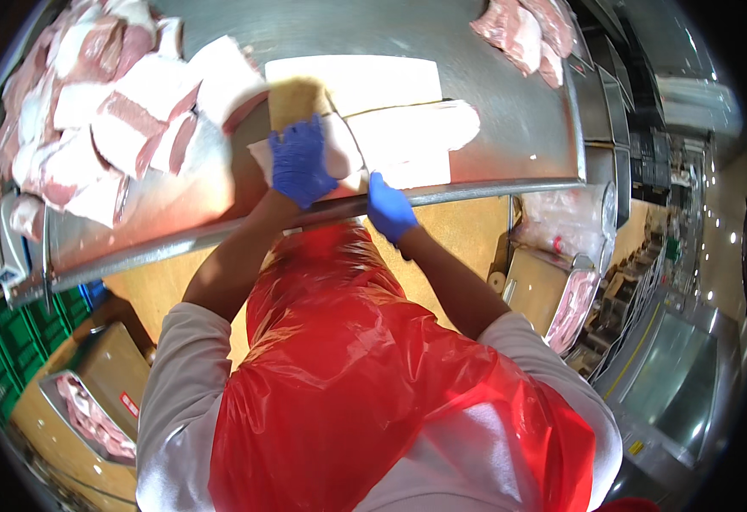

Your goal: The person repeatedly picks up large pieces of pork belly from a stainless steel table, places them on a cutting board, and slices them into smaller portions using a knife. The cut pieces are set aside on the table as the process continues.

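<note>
On the steel table in front of me lies a white cutting board (382,77), much of it washed out by glare. My left hand (303,162), in a blue glove, lies with spread fingers on a pale piece of pork (339,147) at the board's near left. My right hand (389,209), also gloved in blue, is closed at the table's front edge around a knife, its handle hidden in the fist. The thin dark blade (353,136) runs away from it, along the pork's right side. Right of the blade is another white slab (416,132), overexposed.
A big heap of pork pieces (126,111) covers the table's left end. More pork (527,34) lies at the far right. The raised metal rim (493,188) runs along the front edge. Meat-filled metal trays (92,418) and green crates (6,341) stand below.
</note>
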`<state>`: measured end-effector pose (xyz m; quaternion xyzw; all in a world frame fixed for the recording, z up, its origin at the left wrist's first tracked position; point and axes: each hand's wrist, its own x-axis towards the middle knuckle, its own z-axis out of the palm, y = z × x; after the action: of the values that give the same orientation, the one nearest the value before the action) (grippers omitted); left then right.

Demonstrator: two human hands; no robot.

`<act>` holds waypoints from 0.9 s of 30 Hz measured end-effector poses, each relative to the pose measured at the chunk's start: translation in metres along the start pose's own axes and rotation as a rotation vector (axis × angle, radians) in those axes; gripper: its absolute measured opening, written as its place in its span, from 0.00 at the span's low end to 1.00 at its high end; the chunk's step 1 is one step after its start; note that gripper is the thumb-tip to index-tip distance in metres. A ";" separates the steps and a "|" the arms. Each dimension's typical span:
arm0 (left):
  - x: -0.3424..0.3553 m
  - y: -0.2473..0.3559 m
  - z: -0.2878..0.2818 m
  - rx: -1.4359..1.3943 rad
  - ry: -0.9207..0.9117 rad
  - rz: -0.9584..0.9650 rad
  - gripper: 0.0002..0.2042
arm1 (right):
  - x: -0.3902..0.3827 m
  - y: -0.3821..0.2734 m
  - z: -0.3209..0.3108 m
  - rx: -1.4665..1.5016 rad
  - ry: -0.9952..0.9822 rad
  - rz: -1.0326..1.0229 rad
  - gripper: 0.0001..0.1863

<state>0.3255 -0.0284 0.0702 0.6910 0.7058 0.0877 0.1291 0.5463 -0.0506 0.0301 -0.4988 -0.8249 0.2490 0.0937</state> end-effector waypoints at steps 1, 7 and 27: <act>0.007 -0.012 0.003 -0.033 0.059 -0.010 0.53 | -0.026 0.001 -0.006 0.004 -0.169 0.124 0.16; 0.073 -0.154 -0.022 -1.218 -0.174 -0.333 0.29 | -0.149 -0.009 -0.074 -0.010 -0.329 0.399 0.09; 0.135 0.002 -0.063 -0.295 -0.053 0.251 0.41 | -0.079 0.069 -0.127 0.009 -0.033 0.380 0.14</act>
<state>0.3068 0.1100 0.1227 0.7493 0.5898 0.1875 0.2358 0.6893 -0.0525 0.1118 -0.6410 -0.7162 0.2740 0.0340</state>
